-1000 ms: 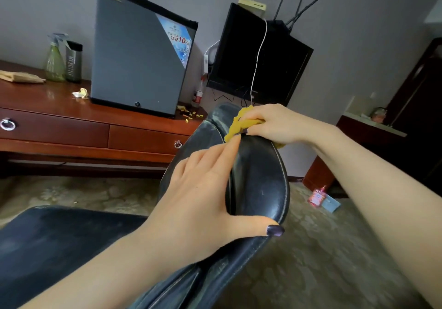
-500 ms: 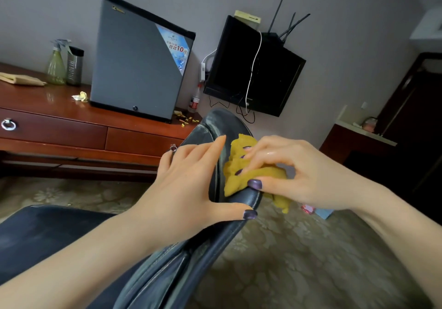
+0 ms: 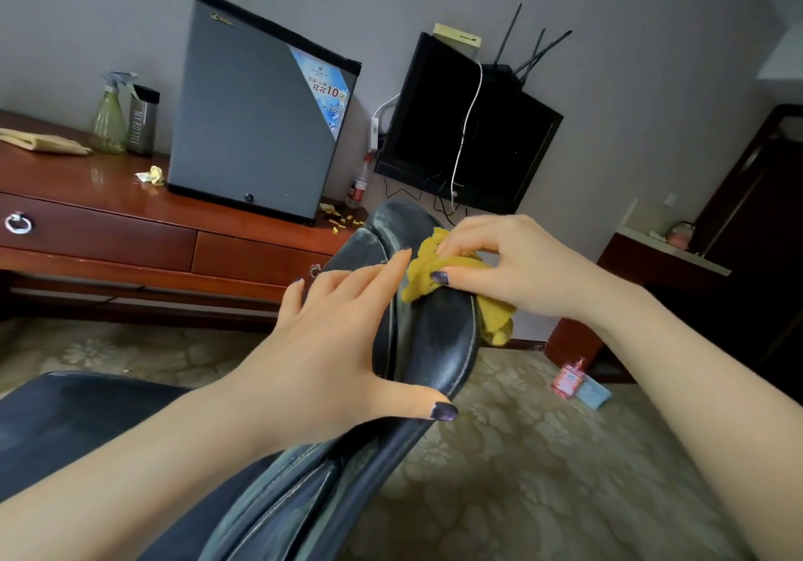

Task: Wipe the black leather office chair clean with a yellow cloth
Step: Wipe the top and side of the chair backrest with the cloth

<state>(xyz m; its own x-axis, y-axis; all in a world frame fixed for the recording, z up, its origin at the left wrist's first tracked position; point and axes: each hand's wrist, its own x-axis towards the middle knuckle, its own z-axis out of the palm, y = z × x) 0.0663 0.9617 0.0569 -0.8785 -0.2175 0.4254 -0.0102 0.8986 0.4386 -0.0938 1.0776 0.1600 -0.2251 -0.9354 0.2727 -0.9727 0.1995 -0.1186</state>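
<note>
The black leather office chair [image 3: 439,343] fills the lower left, its padded arm or back edge rising toward the centre and its seat at the lower left. My left hand [image 3: 334,343] grips that padded edge, fingers over the top and thumb underneath. My right hand [image 3: 517,265] presses the crumpled yellow cloth [image 3: 426,269] against the upper part of the same edge; part of the cloth hangs down behind the leather.
A wooden desk [image 3: 108,230] with drawers stands on the left, carrying a grey mini fridge [image 3: 256,108], a spray bottle [image 3: 108,113] and a dark bottle. A black monitor [image 3: 465,126] hangs on the wall. A pink bottle [image 3: 567,378] lies on the patterned carpet.
My right hand slid the cloth down the chair edge toward me, then back up a little. My left hand kept its grip on the leather. The view shifted slightly.
</note>
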